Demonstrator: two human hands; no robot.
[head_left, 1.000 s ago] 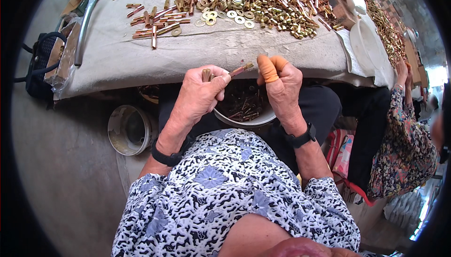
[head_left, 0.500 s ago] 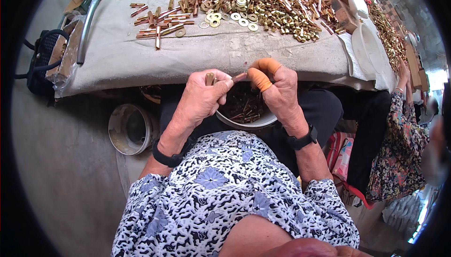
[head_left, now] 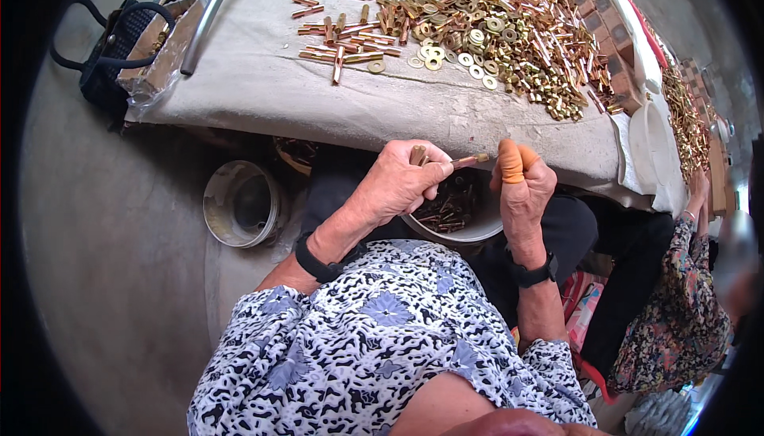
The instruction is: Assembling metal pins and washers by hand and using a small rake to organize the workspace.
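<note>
Brass-coloured metal tips the rod [head_left: 469, 160] near the head view's centre, pinched by the left hand [head_left: 402, 183]: seemingly a holding step, next calling for steadiness. Just beside, the right hand [head_left: 524, 187] is curled, any grasp unclear.

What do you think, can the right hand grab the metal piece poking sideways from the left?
Probably yes: the metal piece points from the left hand toward the right hand, and nothing seems in the way.

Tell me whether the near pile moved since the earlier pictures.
No. The near pile keeps its place against the blocks; both shift right and down only because the camera moved.
</note>
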